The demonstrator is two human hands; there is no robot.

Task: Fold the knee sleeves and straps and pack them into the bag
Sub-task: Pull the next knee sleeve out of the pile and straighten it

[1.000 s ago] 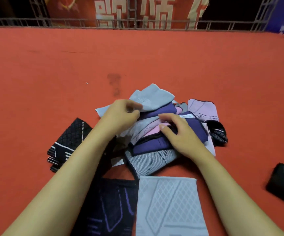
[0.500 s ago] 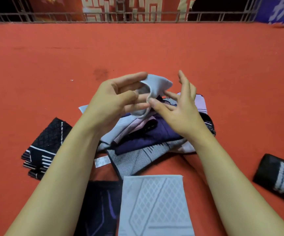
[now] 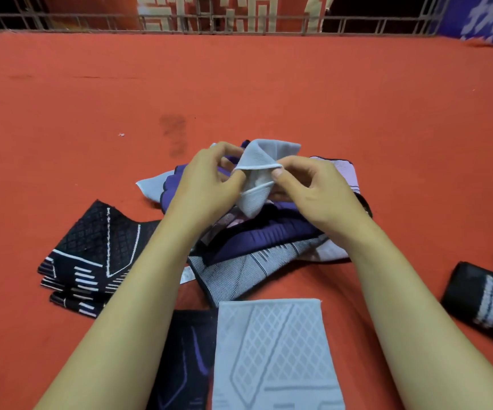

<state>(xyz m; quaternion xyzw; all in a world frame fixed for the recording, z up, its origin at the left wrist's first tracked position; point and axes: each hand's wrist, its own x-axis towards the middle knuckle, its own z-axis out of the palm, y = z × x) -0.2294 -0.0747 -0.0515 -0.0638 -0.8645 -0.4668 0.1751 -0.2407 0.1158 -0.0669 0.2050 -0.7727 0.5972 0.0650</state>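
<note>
From the head view, both hands are raised over a pile (image 3: 257, 241) of knee sleeves on a red counter (image 3: 268, 93). The left hand (image 3: 206, 184) and the right hand (image 3: 316, 187) each pinch a grey sleeve (image 3: 260, 170) between thumb and curled fingers, holding it just above the pile with its hemmed edge folded into a peak between them. The pile beneath mixes purple, pink, and grey striped pieces, with a pale grey corner poking out at its left. To the left of the pile, a black sleeve (image 3: 91, 255) with white lines lies flat in a small stack. Nearest the camera, a folded grey sleeve with a diamond pattern (image 3: 274, 356) lies between the forearms, with a dark sleeve with purple lines (image 3: 189, 359) touching its left side. A black roll with white stripes (image 3: 481, 303) rests well apart at the right. A dark stain (image 3: 174, 134) marks the counter beyond the pile. A metal railing (image 3: 239, 22) and a red banner with pale characters run along the far edge.
</note>
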